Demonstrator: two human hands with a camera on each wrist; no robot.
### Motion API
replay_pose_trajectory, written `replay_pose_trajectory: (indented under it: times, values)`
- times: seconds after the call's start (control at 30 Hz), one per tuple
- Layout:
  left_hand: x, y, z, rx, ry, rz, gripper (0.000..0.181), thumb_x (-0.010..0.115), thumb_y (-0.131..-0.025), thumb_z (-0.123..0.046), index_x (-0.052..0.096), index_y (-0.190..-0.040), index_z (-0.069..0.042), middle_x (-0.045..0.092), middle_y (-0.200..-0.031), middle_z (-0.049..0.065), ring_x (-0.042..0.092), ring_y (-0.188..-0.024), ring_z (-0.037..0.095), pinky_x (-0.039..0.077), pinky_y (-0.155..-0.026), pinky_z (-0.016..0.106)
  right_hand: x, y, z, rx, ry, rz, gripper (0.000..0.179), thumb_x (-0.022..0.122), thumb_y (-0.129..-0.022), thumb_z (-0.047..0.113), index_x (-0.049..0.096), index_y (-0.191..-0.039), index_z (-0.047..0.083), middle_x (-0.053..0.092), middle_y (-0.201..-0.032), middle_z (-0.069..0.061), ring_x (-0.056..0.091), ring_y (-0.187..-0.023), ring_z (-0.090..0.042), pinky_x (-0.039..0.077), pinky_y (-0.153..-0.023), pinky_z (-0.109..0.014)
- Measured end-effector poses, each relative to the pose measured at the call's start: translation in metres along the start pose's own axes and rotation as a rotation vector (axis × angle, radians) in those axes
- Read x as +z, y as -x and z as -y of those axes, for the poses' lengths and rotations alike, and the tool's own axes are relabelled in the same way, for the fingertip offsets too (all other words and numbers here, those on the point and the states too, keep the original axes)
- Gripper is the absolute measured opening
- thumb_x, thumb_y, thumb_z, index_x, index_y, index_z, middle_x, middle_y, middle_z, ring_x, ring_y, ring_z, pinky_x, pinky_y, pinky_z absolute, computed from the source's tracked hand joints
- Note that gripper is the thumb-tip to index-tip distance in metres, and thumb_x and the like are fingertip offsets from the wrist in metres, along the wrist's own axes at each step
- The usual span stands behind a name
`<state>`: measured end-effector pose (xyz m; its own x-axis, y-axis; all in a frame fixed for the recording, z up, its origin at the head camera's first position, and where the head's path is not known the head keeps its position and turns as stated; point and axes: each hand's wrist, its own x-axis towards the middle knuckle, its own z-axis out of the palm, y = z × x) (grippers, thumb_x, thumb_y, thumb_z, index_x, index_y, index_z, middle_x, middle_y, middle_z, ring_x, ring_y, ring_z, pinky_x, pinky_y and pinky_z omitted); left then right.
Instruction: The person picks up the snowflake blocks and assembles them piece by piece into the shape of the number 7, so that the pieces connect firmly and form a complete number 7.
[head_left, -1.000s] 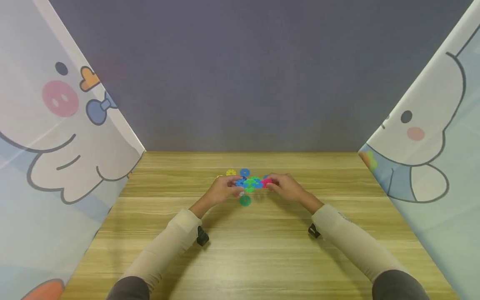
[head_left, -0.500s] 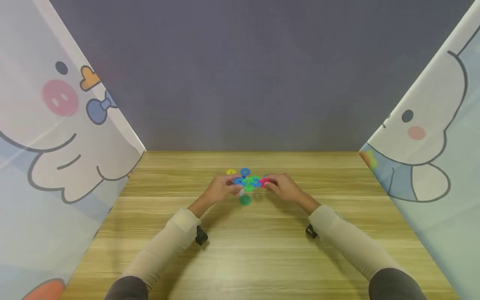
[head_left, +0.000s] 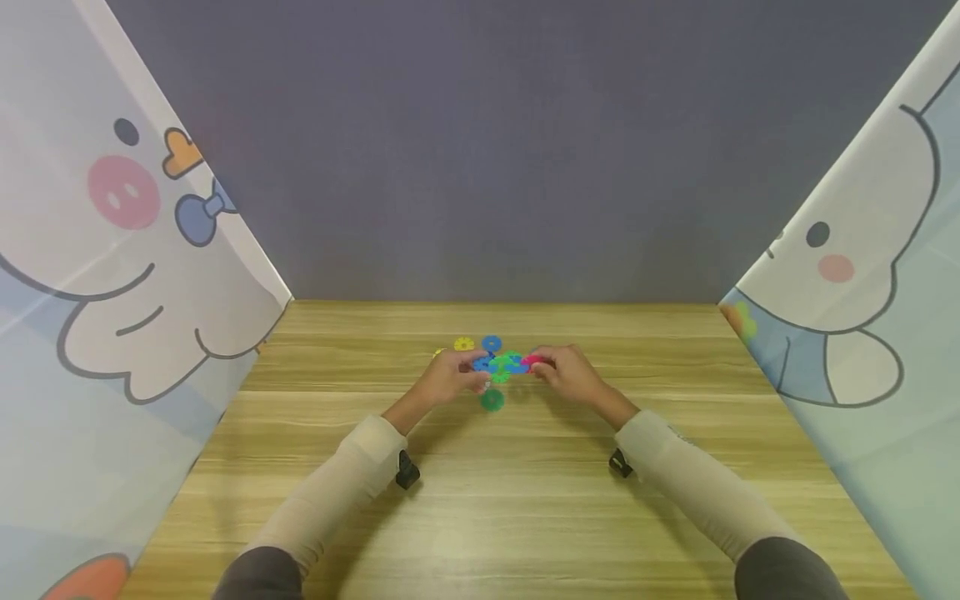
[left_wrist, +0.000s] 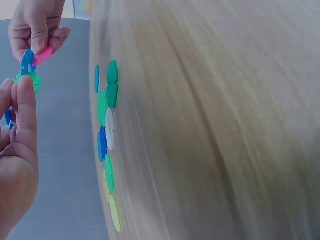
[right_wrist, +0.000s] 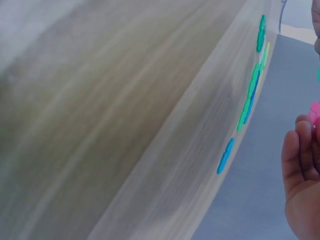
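Note:
My left hand (head_left: 442,379) pinches a blue notched plastic disc (head_left: 482,364) at the left end of a joined chain of snowflake discs. Light green discs (head_left: 500,372) make up the chain's middle. On the chain's right side, a pink disc (head_left: 528,362) is pinched between thumb and fingers of my right hand (head_left: 576,377). In the left wrist view, another blue disc (left_wrist: 27,61) sits against the pink one, with green below it. The chain is held above the table. Fingers cover parts of both end discs.
Loose discs lie flat on the wooden table (head_left: 510,483) beneath and around the hands: dark green (head_left: 492,401), yellow (head_left: 464,343), blue (head_left: 492,342) and white (left_wrist: 110,129). A grey panel (head_left: 480,167) rises behind the table; cartoon-printed panels flank it.
Both hands keep their grip on the chain and shift only slightly. The right fingers cover a little more of the pink disc than a second ago.

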<state>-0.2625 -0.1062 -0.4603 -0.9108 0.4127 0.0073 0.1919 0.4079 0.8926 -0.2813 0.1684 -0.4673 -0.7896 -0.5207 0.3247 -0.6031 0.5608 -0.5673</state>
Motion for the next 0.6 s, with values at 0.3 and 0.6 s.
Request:
replay_pose_trajectory:
  times: [0.3,0.6]
  values:
    - [-0.004,-0.001,-0.003,0.075,-0.164,0.063,0.052,0.07,-0.098,-0.021,0.054,-0.143,0.001,0.075,-0.084,0.006,0.076,-0.08,0.026,0.061,-0.07,0.027,-0.0007,0.0008,0.0029,0.036,0.08,0.069,0.012,0.067,-0.099,0.014,0.073,-0.102,0.005,0.071,-0.075,-0.011,0.048,-0.059,-0.004,0.045,-0.057,-0.02]
    - [-0.0018,-0.0054,-0.0064,0.02,-0.224,0.064,0.064,0.075,-0.095,-0.027,0.05,-0.148,-0.001,0.07,-0.12,0.015,0.072,-0.097,0.021,0.062,-0.076,0.029,-0.002,0.0029,0.0006,0.014,0.143,0.058,0.009,0.068,-0.099,0.019,0.07,-0.095,0.011,0.055,-0.066,0.007,0.04,-0.057,-0.003,0.039,-0.056,-0.02]
